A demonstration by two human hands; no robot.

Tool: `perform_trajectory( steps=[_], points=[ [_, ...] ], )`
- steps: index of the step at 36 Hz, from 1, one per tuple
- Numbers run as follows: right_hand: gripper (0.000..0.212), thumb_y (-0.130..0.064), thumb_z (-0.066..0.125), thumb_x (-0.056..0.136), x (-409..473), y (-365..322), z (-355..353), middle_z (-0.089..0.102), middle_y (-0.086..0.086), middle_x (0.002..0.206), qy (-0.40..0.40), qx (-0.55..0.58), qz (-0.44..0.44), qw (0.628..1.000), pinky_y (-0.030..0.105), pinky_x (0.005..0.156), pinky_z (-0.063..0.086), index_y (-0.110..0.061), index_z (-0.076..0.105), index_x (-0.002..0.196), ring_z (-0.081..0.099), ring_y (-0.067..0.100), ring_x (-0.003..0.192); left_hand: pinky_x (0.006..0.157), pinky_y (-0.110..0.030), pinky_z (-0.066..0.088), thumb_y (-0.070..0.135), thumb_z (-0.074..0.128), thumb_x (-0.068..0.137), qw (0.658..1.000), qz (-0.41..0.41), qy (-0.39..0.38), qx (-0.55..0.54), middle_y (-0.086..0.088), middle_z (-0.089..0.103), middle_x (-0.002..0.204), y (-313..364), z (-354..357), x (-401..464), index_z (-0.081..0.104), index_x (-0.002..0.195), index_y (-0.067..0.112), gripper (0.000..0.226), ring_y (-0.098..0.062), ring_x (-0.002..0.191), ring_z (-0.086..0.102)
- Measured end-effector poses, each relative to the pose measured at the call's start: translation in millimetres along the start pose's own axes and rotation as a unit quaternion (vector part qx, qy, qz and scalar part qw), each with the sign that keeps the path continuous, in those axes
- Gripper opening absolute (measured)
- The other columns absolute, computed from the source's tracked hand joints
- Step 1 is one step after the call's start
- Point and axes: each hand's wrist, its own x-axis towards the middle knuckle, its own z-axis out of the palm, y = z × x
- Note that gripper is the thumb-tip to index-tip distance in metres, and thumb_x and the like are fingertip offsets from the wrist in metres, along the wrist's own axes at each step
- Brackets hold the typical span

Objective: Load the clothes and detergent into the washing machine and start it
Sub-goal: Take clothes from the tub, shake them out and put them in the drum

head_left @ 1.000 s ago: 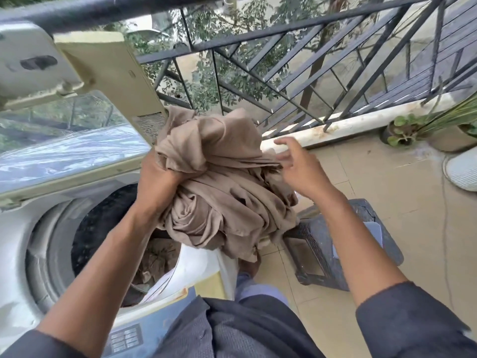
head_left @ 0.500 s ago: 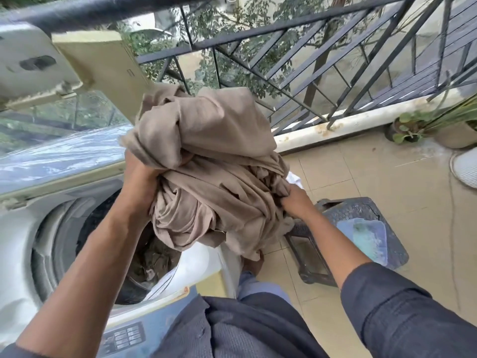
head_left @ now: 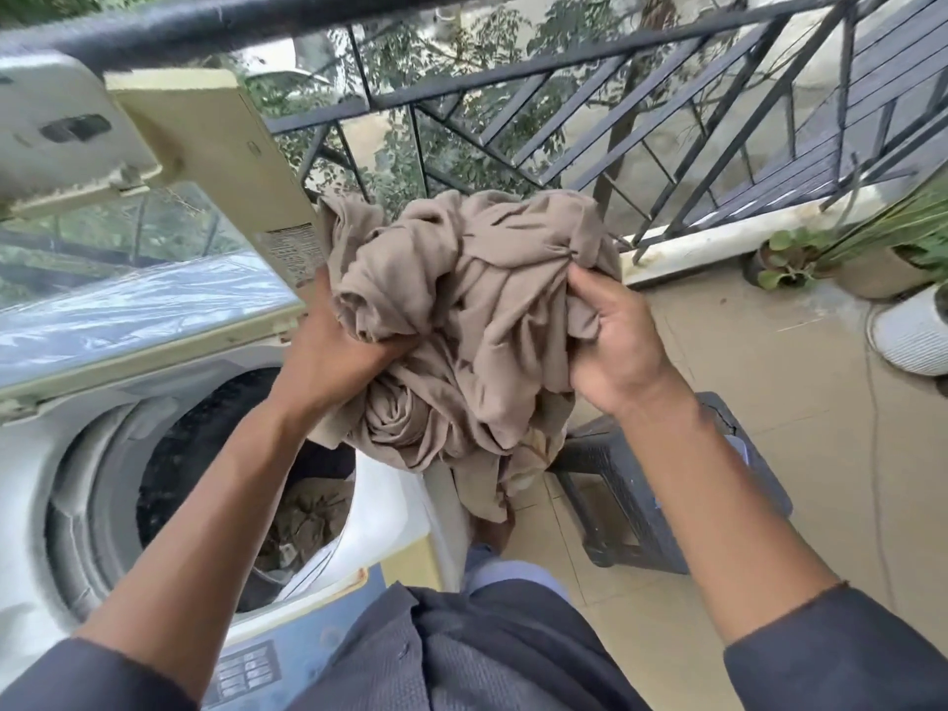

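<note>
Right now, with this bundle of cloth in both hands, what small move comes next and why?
Probably swing the cloth left and lower it into the drum. Both the left hand and right hand grip it, the lid is up, and it hangs beside the opening, not over it.

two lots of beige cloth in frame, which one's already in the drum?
The crumpled beige cloth low inside the drum. The big beige bundle is outside, above the rim, held by both hands.

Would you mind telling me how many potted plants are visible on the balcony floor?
2, both at the right by the railing's base: a small dark pot of round-leaved plant, and beside it a larger tan pot of grassy leaves. More may sit beyond the frame's right edge.
</note>
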Motion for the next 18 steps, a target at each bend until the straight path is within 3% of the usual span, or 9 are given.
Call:
perform_trajectory(
  steps=[3, 5, 7, 8, 11, 13, 15, 16, 18],
  points=[
    [0.027, -0.020, 0.053, 0.102, -5.6, 5.8, 28.4, 0.075, 0.008, 0.118, -0.089, -0.075, -0.004, 0.993, 0.042, 0.113, 0.046, -0.015, 0.079, 0.111, 0.068, 0.021, 0.117, 0.116, -0.046, 0.048, 0.068, 0.089, 0.063, 0.980, -0.020, -0.162, -0.114, 0.012, 0.066, 0.142, 0.2, -3.9, -13.9, 0.050, 0.151, 0.027, 0.104, -0.010, 0.133, 0.061],
    [0.028, -0.026, 0.055, 0.100, -13.4, 9.0, 45.6, 0.074, 0.011, 0.118, -0.126, -0.117, -0.006, 0.985, 0.047, 0.115, 0.045, -0.015, 0.078, 0.112, 0.067, 0.023, 0.116, 0.114, -0.030, 0.049, 0.074, 0.091, 0.053, 0.967, -0.013, -0.209, -0.143, 0.023, 0.058, 0.147, 1.4, -4.8, -23.9, 0.032, 0.159, 0.031, 0.129, 0.000, 0.136, 0.056],
    [0.032, -0.036, 0.058, 0.096, -19.9, 12.8, 58.2, 0.074, 0.014, 0.104, -0.129, -0.174, -0.006, 0.976, 0.051, 0.114, 0.046, -0.012, 0.079, 0.099, 0.066, 0.016, 0.107, 0.111, -0.022, 0.048, 0.070, 0.094, 0.052, 0.971, 0.001, -0.191, -0.144, 0.022, 0.056, 0.150, 6.5, -0.3, -32.5, 0.028, 0.160, 0.028, 0.134, 0.004, 0.136, 0.054],
    [0.036, -0.043, 0.061, 0.094, -22.4, 15.4, 62.5, 0.073, 0.014, 0.101, -0.133, -0.216, -0.006, 0.967, 0.051, 0.112, 0.047, -0.012, 0.078, 0.097, 0.064, 0.009, 0.106, 0.110, -0.022, 0.049, 0.061, 0.096, 0.058, 0.976, 0.011, -0.172, -0.136, 0.019, 0.060, 0.146, 5.8, 6.7, -35.0, 0.036, 0.156, 0.026, 0.121, 0.003, 0.134, 0.057],
    [0.049, -0.071, 0.064, 0.086, -26.9, 24.0, 74.2, 0.058, -0.011, 0.142, -0.156, -0.394, 0.037, 0.905, 0.042, 0.122, 0.033, -0.043, 0.065, 0.127, 0.048, 0.004, 0.138, 0.103, -0.016, 0.051, 0.055, 0.093, 0.069, 0.989, 0.056, -0.088, -0.105, 0.030, 0.072, 0.115, 5.6, 26.8, -44.2, 0.059, 0.123, 0.036, 0.067, 0.011, 0.119, 0.063],
    [0.073, -0.082, 0.060, 0.081, -29.2, 31.0, 80.5, 0.038, -0.011, 0.158, -0.160, -0.515, 0.011, 0.842, 0.044, 0.127, 0.023, -0.050, 0.046, 0.145, 0.028, 0.008, 0.152, 0.107, -0.020, 0.048, 0.071, 0.082, 0.063, 0.995, 0.030, -0.031, -0.090, 0.030, 0.065, 0.110, -1.6, 34.3, -44.3, 0.059, 0.116, 0.040, 0.066, 0.010, 0.117, 0.062],
    [0.084, -0.082, 0.062, 0.080, -31.9, 32.6, 83.3, 0.037, -0.007, 0.159, -0.164, -0.547, -0.020, 0.821, 0.045, 0.126, 0.026, -0.045, 0.041, 0.151, 0.028, 0.011, 0.153, 0.102, -0.007, 0.040, 0.080, 0.060, 0.070, 1.000, 0.021, 0.012, -0.013, 0.026, 0.062, 0.115, -8.5, 35.5, -42.9, 0.060, 0.122, 0.037, 0.067, 0.008, 0.119, 0.060],
    [0.082, -0.078, 0.064, 0.082, -33.1, 30.7, 83.0, 0.041, -0.007, 0.158, -0.169, -0.537, -0.020, 0.826, 0.044, 0.125, 0.029, -0.041, 0.043, 0.152, 0.032, 0.010, 0.152, 0.101, -0.009, 0.041, 0.081, 0.051, 0.072, 0.999, 0.010, 0.024, 0.023, 0.018, 0.064, 0.119, -13.6, 34.2, -40.7, 0.062, 0.125, 0.030, 0.074, -0.002, 0.121, 0.062],
    [0.071, -0.066, 0.068, 0.086, -41.9, 21.6, 84.5, 0.052, -0.012, 0.151, -0.177, -0.528, -0.013, 0.830, 0.041, 0.122, 0.036, -0.033, 0.052, 0.147, 0.043, 0.002, 0.144, 0.099, -0.033, 0.056, 0.076, 0.052, 0.063, 0.998, -0.046, 0.046, -0.009, -0.001, 0.073, 0.118, -13.6, 27.0, -43.0, 0.065, 0.116, 0.020, 0.078, -0.023, 0.114, 0.068]
  ],
)
